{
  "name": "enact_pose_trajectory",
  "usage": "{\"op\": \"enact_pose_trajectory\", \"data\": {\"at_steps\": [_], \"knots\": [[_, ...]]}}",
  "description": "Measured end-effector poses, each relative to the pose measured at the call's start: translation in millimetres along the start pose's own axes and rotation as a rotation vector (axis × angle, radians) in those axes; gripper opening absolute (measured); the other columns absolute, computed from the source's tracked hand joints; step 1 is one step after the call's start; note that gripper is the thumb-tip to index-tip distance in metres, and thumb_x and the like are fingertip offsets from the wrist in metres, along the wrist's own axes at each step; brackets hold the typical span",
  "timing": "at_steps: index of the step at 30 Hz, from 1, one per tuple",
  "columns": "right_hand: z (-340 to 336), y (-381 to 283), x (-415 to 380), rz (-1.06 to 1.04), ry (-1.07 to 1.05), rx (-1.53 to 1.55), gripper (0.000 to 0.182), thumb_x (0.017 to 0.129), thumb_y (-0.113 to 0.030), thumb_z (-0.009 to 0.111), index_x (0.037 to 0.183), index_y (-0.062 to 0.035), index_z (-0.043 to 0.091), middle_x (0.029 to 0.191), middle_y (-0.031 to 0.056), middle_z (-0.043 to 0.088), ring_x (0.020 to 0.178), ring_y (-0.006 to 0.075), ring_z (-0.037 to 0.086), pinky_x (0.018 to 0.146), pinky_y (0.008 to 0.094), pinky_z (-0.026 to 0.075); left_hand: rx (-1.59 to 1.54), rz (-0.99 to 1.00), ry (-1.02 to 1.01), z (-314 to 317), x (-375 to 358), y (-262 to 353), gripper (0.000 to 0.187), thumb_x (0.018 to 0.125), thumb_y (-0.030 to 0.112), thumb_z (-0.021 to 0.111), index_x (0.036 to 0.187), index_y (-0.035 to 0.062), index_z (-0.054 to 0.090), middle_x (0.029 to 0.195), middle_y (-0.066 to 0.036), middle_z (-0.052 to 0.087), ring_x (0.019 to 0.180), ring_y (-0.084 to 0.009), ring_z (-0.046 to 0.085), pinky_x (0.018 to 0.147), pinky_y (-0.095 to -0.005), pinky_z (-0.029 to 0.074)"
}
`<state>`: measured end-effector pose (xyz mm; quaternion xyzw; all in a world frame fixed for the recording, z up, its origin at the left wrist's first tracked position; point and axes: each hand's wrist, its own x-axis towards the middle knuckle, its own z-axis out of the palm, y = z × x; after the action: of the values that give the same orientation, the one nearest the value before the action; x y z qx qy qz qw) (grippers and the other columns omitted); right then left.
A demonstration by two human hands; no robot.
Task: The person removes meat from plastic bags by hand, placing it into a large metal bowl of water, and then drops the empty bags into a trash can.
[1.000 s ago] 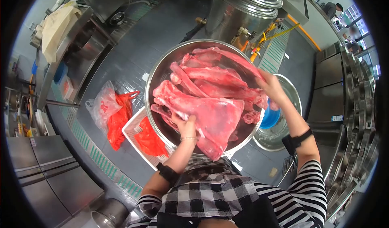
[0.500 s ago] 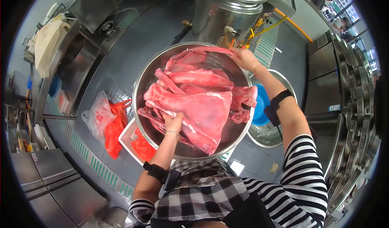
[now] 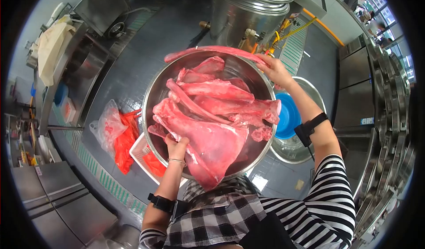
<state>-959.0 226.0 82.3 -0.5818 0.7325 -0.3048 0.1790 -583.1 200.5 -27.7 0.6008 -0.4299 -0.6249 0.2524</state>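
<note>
Steel fills the middle of the view: a big round metal bowl [image 3: 155, 111] held out in front of my chest, tilted a little toward me. It is piled with raw pink meat, long bony cuts lying across one another. The largest slab [image 3: 212, 142] hangs over the near rim, its tip pointing down toward my checked apron [image 3: 217, 218].

My left hand [image 3: 177, 146] is closed on the near edge of that slab, fingers curled over the meat just inside the bowl's near rim. My right hand [image 3: 275, 69] is at the far right rim, closed on the end of a long thin strip of meat [image 3: 208, 50] that stretches along the far edge of the bowl, lifted clear of the pile. Both wrists wear dark bands, and my right sleeve [image 3: 332, 191] is striped black and white.

Below the bowl on the dark tiled floor, to the left, lies a white plastic crate [image 3: 142, 149] with a red bag [image 3: 156, 162] in it, partly hidden by the bowl. Just beside the crate sit a crumpled clear bag [image 3: 106, 127] and another red bag [image 3: 124, 140]. To the right, under my right forearm, stands a second metal basin [image 3: 310, 98] with a blue bowl [image 3: 287, 116] inside it, half covered by the bowl of meat. Beyond the bowl rises a tall steel pot [image 3: 248, 9] with a lid. Steel counters line the right edge, and a steel cabinet [image 3: 57, 196] stands at lower left.
</note>
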Motion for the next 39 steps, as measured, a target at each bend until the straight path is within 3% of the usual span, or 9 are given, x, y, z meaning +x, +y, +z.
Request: {"op": "enact_pose_trajectory", "data": {"at_steps": [2, 14, 16, 20, 24, 29, 33, 36, 39], "knots": [[10.3, -5.7, 2.2, -0.011, 0.007, 0.161, 0.033, 0.080, -0.018, 0.052, 0.110, -0.0032, 0.047, 0.081, 0.0119, 0.058, 0.074, 0.0134, 0.052, 0.069, 0.0256, 0.041, -0.057, -0.022, -0.010, -0.6, -1.0, 2.6, 0.063, 0.062, 0.006, 0.058, 0.115, 0.0001, 0.025, 0.100, -0.011, 0.044, 0.087, -0.0190, 0.047, 0.076, -0.0307, 0.041], [97.3, 101.3, 9.0, 0.260, -0.569, -0.549, 0.029, 0.075, -0.017, 0.047, 0.101, -0.0034, 0.051, 0.082, 0.0192, 0.058, 0.079, 0.0332, 0.055, 0.069, 0.0397, 0.043, -0.178, -0.022, -0.086, -0.3, -11.2, 4.0, 0.069, 0.066, 0.012, 0.063, 0.120, -0.0013, 0.021, 0.108, -0.012, 0.041, 0.098, -0.0196, 0.043, 0.085, -0.0296, 0.035], [92.6, 85.9, 12.4, 0.279, -0.702, -0.603, 0.029, 0.075, -0.017, 0.048, 0.101, -0.0036, 0.051, 0.082, 0.0191, 0.058, 0.081, 0.0325, 0.055, 0.070, 0.0392, 0.043, -0.046, 0.218, -0.070, -0.5, -14.0, -8.7, 0.075, 0.066, 0.018, 0.065, 0.122, -0.0031, 0.019, 0.112, -0.015, 0.038, 0.104, -0.0231, 0.039, 0.089, -0.0319, 0.032], [81.6, -22.6, -15.7, -0.025, -0.329, -0.336, 0.035, 0.075, -0.029, 0.052, 0.101, -0.0055, 0.052, 0.098, 0.0169, 0.055, 0.090, 0.0298, 0.054, 0.076, 0.0390, 0.043, 0.663, 0.617, 0.161, 4.5, -50.7, -16.8, 0.079, 0.064, 0.026, 0.066, 0.120, -0.0082, 0.022, 0.119, -0.027, 0.029, 0.112, -0.0357, 0.031, 0.094, -0.0389, 0.026], [126.7, -49.9, -94.1, -0.281, -0.428, -0.296, 0.052, 0.070, -0.036, 0.059, 0.109, -0.0022, 0.047, 0.106, 0.0162, 0.050, 0.101, 0.0288, 0.046, 0.082, 0.0370, 0.039, 0.416, 0.536, 0.248, 27.7, -46.7, -37.4, 0.075, 0.066, 0.027, 0.062, 0.119, -0.0095, 0.024, 0.121, -0.026, 0.028, 0.113, -0.0396, 0.027, 0.095, -0.0424, 0.023], [132.6, -52.9, -50.9, 0.196, -0.386, -0.075, 0.057, 0.060, -0.042, 0.065, 0.098, -0.0021, 0.051, 0.094, 0.0176, 0.056, 0.091, 0.0306, 0.052, 0.077, 0.0390, 0.040, 0.479, 0.378, 0.359, 69.0, -29.4, -45.4, 0.084, 0.068, 0.041, 0.057, 0.123, -0.0089, 0.017, 0.128, -0.024, 0.016, 0.114, -0.0440, 0.018, 0.097, -0.0465, 0.014], [117.5, -45.7, -27.1, 0.015, -0.628, -0.246, 0.058, 0.058, -0.045, 0.066, 0.093, -0.0003, 0.054, 0.089, 0.0185, 0.057, 0.087, 0.0305, 0.054, 0.075, 0.0384, 0.040, 0.396, 0.338, 0.138, 48.3, -28.2, -51.3, 0.087, 0.069, 0.049, 0.056, 0.124, -0.0058, 0.018, 0.127, -0.024, 0.018, 0.115, -0.0413, 0.018, 0.098, -0.0460, 0.014], [113.2, -52.4, -26.0, -0.036, -0.826, -0.153, 0.060, 0.059, -0.042, 0.065, 0.099, 0.0009, 0.053, 0.087, 0.0190, 0.057, 0.085, 0.0311, 0.054, 0.074, 0.0383, 0.041, 0.016, 0.371, 0.211, -3.9, -5.3, -54.0, 0.063, 0.074, 0.029, 0.058, 0.115, -0.0070, 0.029, 0.118, -0.022, 0.032, 0.108, -0.0303, 0.034, 0.091, -0.0375, 0.027], [114.1, -51.0, -32.4, 0.161, -0.839, 0.106, 0.059, 0.062, -0.038, 0.064, 0.107, -0.0028, 0.050, 0.085, 0.0190, 0.056, 0.085, 0.0325, 0.053, 0.074, 0.0389, 0.040, -0.365, -0.044, 0.380, -18.0, 17.7, -26.8, 0.046, 0.077, 0.012, 0.051, 0.118, -0.0025, 0.033, 0.102, -0.011, 0.049, 0.082, -0.0196, 0.052, 0.067, -0.0273, 0.045]]}}
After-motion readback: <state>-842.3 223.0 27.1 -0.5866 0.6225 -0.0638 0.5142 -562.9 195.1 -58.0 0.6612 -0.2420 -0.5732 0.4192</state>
